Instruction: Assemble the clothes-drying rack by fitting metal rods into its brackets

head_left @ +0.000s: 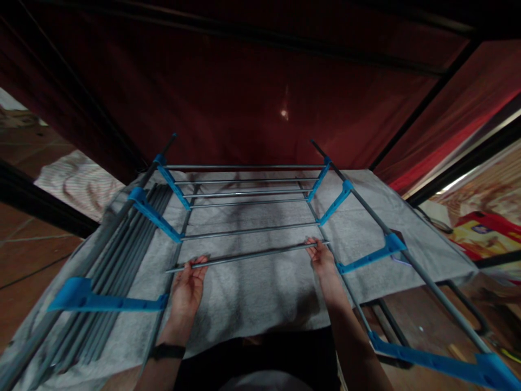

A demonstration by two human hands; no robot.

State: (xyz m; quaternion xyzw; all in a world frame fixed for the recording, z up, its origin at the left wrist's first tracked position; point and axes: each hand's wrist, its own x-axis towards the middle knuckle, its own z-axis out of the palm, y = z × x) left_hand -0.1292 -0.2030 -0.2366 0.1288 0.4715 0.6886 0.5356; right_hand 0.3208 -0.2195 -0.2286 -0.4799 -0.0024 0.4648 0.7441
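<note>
A loose grey metal rod (248, 256) runs crosswise between my two hands. My left hand (188, 288) grips it near its left end, fingers curled over it. My right hand (322, 258) pinches it near its right end. The rod lies just in front of a grey metal rack frame (248, 231) with blue plastic brackets (154, 214), where several rods sit fitted across between the side rails. A bundle of spare grey rods (118, 271) lies along the left side.
A grey cloth (260, 293) covers the floor under the rack. Dark red fabric walls (252, 92) with black poles enclose the back and sides. Tiled floor (24, 255) shows at left; a red and yellow object (484, 233) lies at right.
</note>
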